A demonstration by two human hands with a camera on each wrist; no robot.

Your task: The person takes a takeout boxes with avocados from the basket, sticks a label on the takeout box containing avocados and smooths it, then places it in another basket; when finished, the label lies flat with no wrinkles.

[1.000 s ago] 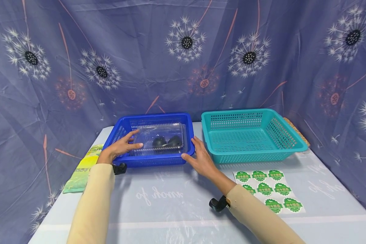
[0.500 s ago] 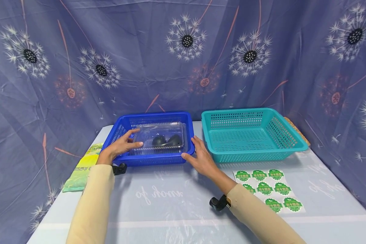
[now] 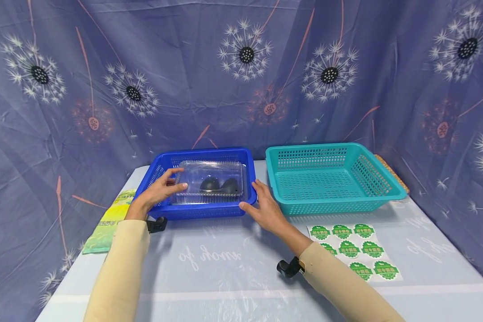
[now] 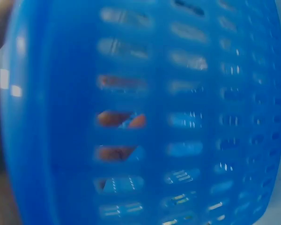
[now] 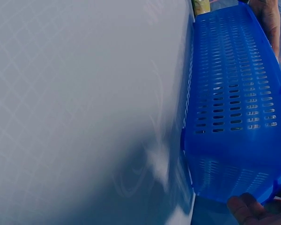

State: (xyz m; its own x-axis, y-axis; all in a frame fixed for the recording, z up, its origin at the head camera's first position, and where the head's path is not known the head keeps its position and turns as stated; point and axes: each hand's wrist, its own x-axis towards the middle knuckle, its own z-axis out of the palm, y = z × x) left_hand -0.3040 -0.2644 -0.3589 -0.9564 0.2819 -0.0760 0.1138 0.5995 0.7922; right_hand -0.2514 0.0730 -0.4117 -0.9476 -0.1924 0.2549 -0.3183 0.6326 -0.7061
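Observation:
A clear plastic clamshell box (image 3: 197, 179) lies in the blue basket (image 3: 209, 212), and two dark rounded things (image 3: 230, 185) show through its lid. At the box's left end, my left hand (image 3: 157, 192) reaches over the basket's rim and grips the box between thumb and fingers. Parts of those fingers show through the basket's slots in the left wrist view. My right hand (image 3: 265, 210) touches the basket's near right corner, thumb at the front and fingers extended along the right side. In the right wrist view, its thumb (image 5: 246, 208) lies against the blue wall.
A teal basket (image 3: 338, 208) stands to the right, with a brown woven edge (image 3: 392, 173) behind it. Nearer lies a sheet of green round stickers (image 3: 348, 249). A yellow-green bag (image 3: 108, 228) is at the left. A dandelion-patterned curtain (image 3: 241, 112) hangs behind the table.
My left hand has shifted slightly left and up, and the clamshell box's left end has risen a little with it. The right hand and both baskets have stayed put.

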